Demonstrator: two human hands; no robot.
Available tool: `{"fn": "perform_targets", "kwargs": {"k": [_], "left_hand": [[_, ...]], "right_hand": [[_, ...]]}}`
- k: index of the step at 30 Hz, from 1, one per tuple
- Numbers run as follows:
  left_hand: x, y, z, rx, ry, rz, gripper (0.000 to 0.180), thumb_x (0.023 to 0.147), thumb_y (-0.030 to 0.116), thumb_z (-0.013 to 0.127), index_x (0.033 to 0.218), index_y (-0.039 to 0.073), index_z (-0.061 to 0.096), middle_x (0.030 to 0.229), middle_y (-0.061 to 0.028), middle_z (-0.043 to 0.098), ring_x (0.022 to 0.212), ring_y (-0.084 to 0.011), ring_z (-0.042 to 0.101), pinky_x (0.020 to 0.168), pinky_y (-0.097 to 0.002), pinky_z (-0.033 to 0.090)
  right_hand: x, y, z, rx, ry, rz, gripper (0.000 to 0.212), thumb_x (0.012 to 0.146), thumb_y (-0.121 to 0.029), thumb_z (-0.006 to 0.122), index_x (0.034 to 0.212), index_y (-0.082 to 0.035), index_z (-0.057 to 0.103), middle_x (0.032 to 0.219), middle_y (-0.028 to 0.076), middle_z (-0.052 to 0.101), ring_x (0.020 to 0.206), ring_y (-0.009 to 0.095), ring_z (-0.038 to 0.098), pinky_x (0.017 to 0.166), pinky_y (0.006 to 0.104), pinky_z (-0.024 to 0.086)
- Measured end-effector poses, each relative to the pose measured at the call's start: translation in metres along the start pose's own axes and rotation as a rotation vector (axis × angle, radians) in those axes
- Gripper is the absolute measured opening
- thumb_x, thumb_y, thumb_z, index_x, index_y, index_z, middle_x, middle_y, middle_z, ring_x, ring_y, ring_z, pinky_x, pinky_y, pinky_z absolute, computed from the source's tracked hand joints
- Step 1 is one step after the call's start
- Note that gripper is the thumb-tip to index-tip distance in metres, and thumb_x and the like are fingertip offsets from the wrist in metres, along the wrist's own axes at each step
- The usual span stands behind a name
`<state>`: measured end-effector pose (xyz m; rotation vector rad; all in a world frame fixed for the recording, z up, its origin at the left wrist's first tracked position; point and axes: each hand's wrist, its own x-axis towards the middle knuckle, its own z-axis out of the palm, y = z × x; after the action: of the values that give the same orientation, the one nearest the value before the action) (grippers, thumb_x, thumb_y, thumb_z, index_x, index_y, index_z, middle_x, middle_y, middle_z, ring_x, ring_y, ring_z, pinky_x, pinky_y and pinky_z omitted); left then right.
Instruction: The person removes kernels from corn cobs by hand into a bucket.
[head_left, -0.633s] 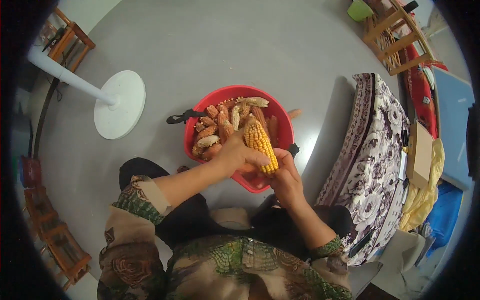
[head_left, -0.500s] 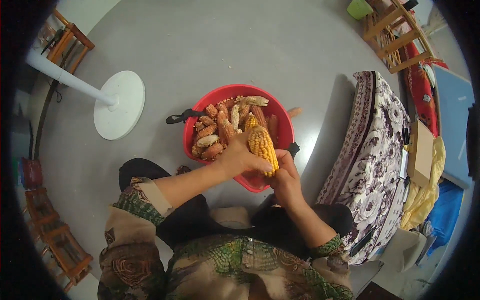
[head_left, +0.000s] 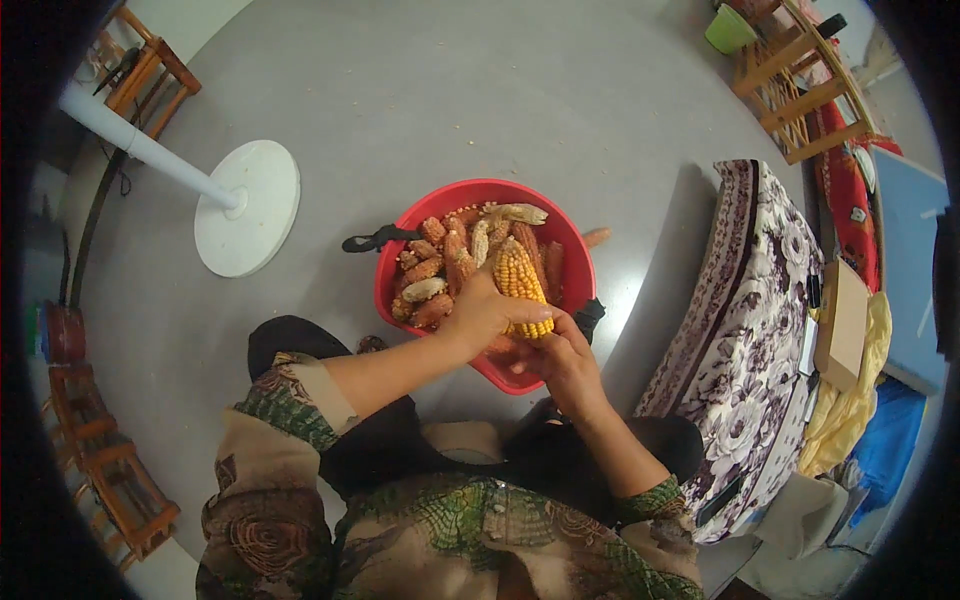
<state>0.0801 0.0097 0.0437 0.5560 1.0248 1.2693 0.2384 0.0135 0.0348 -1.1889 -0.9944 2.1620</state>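
Observation:
A yellow ear of corn (head_left: pixel 517 277), its kernels still on, tilts over the near right part of a red plastic basin (head_left: pixel 388 290). My left hand (head_left: pixel 478 312) is closed around its left side, thumb lying across the kernels near the lower end. My right hand (head_left: pixel 566 362) grips that lower end with bent fingers, the thumb close to my left thumb. Under the hands, the basin holds several bare reddish corncobs (head_left: pixel 457 258), a few pale cobs (head_left: pixel 425 289) and loose kernels. The tips of my left fingers are hidden behind the ear.
One cob (head_left: pixel 597 236) lies on the grey floor beyond the basin's right rim, with scattered kernels farther off. A white round stand base (head_left: pixel 247 215) is at left. Right of me stands a flower-patterned cloth-covered bench (head_left: pixel 745 350); a cardboard box (head_left: pixel 842 325) lies beyond it.
The ear has turned slightly more upright. My left thumb has shifted up and across it, and my right fingers have moved in under its lower end. The view has shifted a little.

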Motion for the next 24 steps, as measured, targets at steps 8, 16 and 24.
{"fn": "perform_targets", "kwargs": {"k": [8, 16, 24], "left_hand": [[-0.004, -0.021, 0.003, 0.355, 0.033, 0.245, 0.050, 0.064, 0.007, 0.074, 0.108, 0.001, 0.050, 0.098, -0.0037, 0.057, 0.090, -0.0121, 0.055, 0.078, -0.0277, 0.046], [0.011, -0.008, -0.006, -0.287, 0.223, -0.089, 0.030, 0.074, 0.011, 0.069, 0.098, -0.001, 0.055, 0.086, -0.0075, 0.061, 0.071, -0.0160, 0.061, 0.065, -0.0287, 0.051], [0.010, -0.021, -0.005, -0.156, 0.152, 0.072, 0.035, 0.076, 0.011, 0.068, 0.104, -0.002, 0.051, 0.094, -0.0075, 0.058, 0.084, -0.0152, 0.058, 0.072, -0.0280, 0.049]], "right_hand": [[0.012, 0.026, -0.008, -0.178, 0.084, -0.265, 0.037, 0.089, -0.012, 0.039, 0.124, -0.002, 0.038, 0.114, 0.009, 0.052, 0.090, 0.017, 0.056, 0.071, 0.0296, 0.050], [0.018, -0.006, 0.001, 0.005, 0.008, -0.001, 0.041, 0.088, -0.013, 0.043, 0.127, -0.002, 0.038, 0.100, 0.007, 0.054, 0.083, 0.017, 0.056, 0.067, 0.0286, 0.047], [0.022, 0.003, -0.002, -0.105, 0.042, -0.063, 0.038, 0.089, -0.016, 0.039, 0.125, -0.003, 0.038, 0.100, 0.009, 0.055, 0.082, 0.017, 0.056, 0.067, 0.0296, 0.047]]}}
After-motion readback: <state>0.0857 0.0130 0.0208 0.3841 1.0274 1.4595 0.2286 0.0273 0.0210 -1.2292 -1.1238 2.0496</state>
